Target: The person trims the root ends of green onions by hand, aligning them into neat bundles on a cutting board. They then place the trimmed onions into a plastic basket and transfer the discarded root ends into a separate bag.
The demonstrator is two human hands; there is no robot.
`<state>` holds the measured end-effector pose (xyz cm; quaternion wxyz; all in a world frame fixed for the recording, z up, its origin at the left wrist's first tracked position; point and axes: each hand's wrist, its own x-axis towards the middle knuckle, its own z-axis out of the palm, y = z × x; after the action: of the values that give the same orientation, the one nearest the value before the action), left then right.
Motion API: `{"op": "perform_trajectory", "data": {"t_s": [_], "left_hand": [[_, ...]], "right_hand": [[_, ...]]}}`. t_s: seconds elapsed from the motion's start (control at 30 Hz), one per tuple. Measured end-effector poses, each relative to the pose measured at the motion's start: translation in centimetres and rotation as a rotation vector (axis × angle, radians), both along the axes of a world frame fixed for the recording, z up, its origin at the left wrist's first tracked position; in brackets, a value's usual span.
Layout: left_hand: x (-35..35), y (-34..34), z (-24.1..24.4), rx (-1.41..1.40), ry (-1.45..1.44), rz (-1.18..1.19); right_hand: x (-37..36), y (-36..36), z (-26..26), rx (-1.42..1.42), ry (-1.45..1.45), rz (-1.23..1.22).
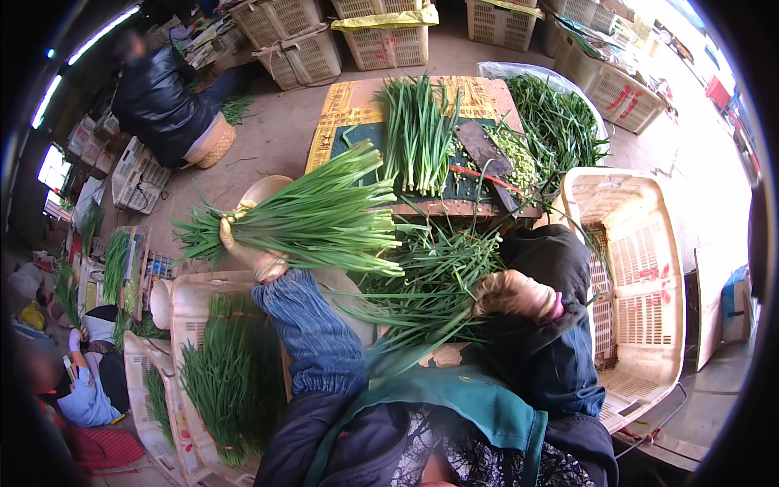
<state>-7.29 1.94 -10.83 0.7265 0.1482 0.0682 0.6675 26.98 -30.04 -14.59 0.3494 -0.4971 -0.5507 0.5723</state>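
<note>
My left hand (234,234), in a pale glove, grips a thick bundle of long green stalks with leaves, likely garlic chives (310,213), its pale cut ends pointing right. My right hand (508,295), gloved too, is low over my lap and holds a few loose green leaves (444,329); its fingers are partly hidden. Loose leaves (444,262) lie heaped between the hands. On the low board beyond, a row of stalks (420,137) lies beside a cleaver (485,149) with a rusty, dark blade, near chopped pale ends (514,155).
A plastic crate (645,243) stands at my right, and another (182,316) with tied bundles at my left. Leaves fill a clear bag (554,122) beyond the board. Stacked crates (389,49) stand farther off. One person (164,97) sits at upper left, another (91,389) at lower left.
</note>
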Motion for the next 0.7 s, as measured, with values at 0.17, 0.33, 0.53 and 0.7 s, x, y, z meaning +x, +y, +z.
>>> {"op": "perform_trajectory", "data": {"t_s": [0.17,0.33,0.53,0.7], "left_hand": [[-1.5,2.3,-2.8,0.100,-0.252,-0.159],[0.2,1.3,-1.8,0.278,-0.208,-0.307],[2.4,-0.2,0.2,0.305,-0.205,-0.132],[1.6,1.2,-0.5,0.412,-0.243,-0.099]], "right_hand": [[-2.4,1.0,1.3,0.192,-0.657,-0.319],[-7.7,3.9,6.0,0.268,0.316,-0.448],[-12.0,5.2,7.6,0.197,0.499,-0.524],[-7.8,3.4,6.6,0.133,0.586,-0.549]]}}
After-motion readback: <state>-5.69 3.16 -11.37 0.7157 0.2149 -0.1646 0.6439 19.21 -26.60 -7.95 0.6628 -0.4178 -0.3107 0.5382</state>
